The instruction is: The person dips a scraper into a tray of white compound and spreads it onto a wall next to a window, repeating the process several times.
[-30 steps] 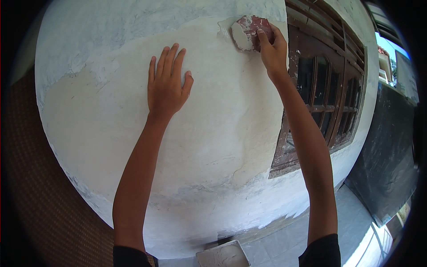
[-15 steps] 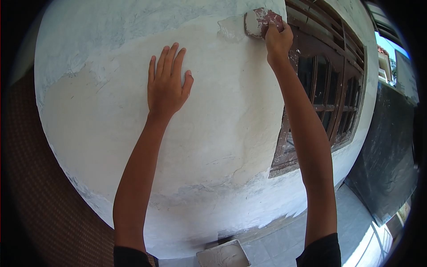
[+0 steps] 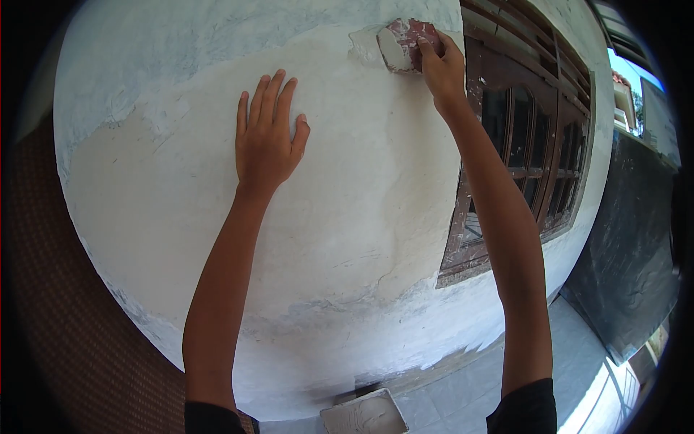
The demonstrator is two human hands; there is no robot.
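My right hand grips a reddish-brown putty spreader, smeared with pale putty, against the upper part of the wall. A thumb lies over its near face, and the other fingers are partly hidden behind it. Just left of the spreader is a patch of wet-looking putty. My left hand rests flat on the wall further left, fingers stretched upward and thumb out to the side. It holds nothing.
Right of the spreader is a brown wooden window with a slatted top. A rectangular container of pale putty sits on the grey floor covering below. A dark sheet stands at the right, a woven brown surface at the left.
My right hand and the putty spreader have moved slightly left and down along the wall, and the spreader has tilted a little. My left hand stays flat in nearly the same place.
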